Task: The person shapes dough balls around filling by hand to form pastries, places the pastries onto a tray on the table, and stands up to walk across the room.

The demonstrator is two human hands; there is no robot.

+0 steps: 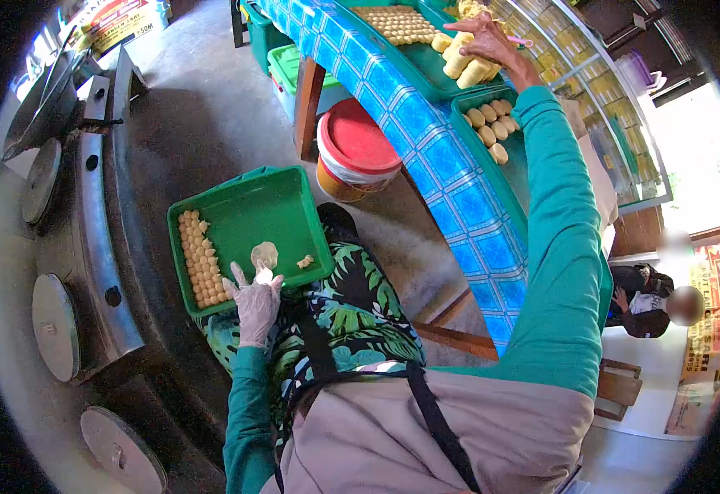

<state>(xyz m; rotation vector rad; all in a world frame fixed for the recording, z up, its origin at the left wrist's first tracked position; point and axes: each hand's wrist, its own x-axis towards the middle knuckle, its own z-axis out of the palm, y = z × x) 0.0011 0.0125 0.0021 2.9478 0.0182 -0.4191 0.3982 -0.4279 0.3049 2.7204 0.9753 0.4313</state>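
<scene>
My left hand [258, 311], in a clear glove, rests at the near rim of a green tray [244, 198] on my lap. Its fingers are spread beside a flat, pale dough disc [265, 253]; a bright white patch lies at the fingertips, unclear in kind. Rows of small dough balls [198, 263] line the tray's left side, and a small dough scrap [305, 262] lies to the right. My bare right hand [491, 43] reaches over thick yellow dough pieces [456, 64] on the table, fingers stretched out above them. Whether its fingertips touch the dough is hard to see.
A blue checked cloth [426, 148] covers the table, which holds a tray of small dough balls [393, 25] and another with oval pieces [491, 123]. A red-lidded bucket [360, 136] stands beneath. Round metal lids [55, 328] sit at left; a person [644, 292] is at far right.
</scene>
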